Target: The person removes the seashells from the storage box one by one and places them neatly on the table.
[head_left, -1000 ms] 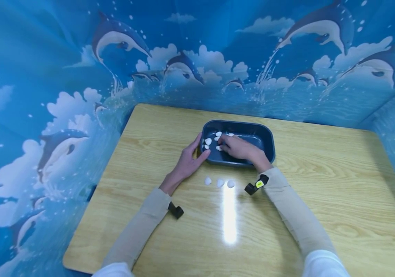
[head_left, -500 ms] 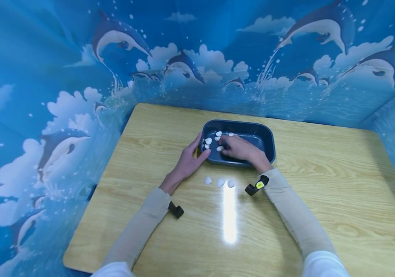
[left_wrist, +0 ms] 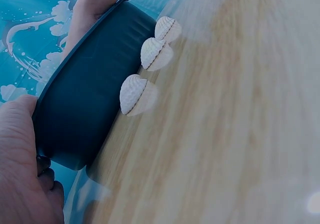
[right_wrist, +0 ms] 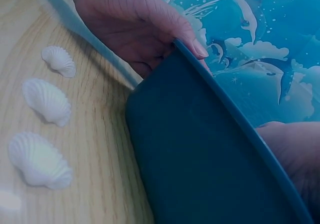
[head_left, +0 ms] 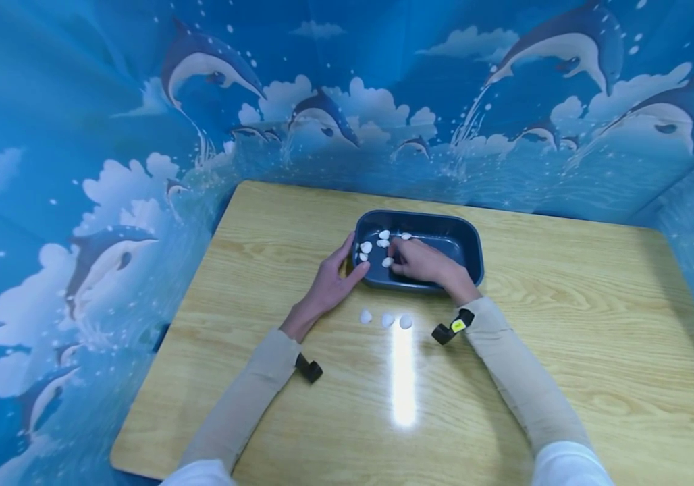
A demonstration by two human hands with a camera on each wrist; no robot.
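A dark blue plastic basin (head_left: 420, 288) stands on the wooden table. My left hand (head_left: 330, 283) grips its left end, thumb over the rim and fingers along the outside, as the right wrist view also shows. Inside the basin, my right hand (head_left: 422, 262) reaches down with bent fingers. A white seashell (head_left: 387, 262) lies right at its thumb tip, and another seashell (head_left: 383, 244) lies near its index finger. I cannot tell whether the right hand pinches anything; the basin wall hides it in the wrist views.
Three ribbed seashells stand in a row in front of the basin: a left one (head_left: 365, 316), a middle one (head_left: 387, 320) and a right one (head_left: 406, 322). More seashells (head_left: 366, 248) lie at the basin's left end. A dolphin-printed backdrop (head_left: 347, 155) borders the table.
My right hand has shifted slightly to the right inside the basin, and the seashell at its thumb has moved a little with it. The left hand has stayed in place.
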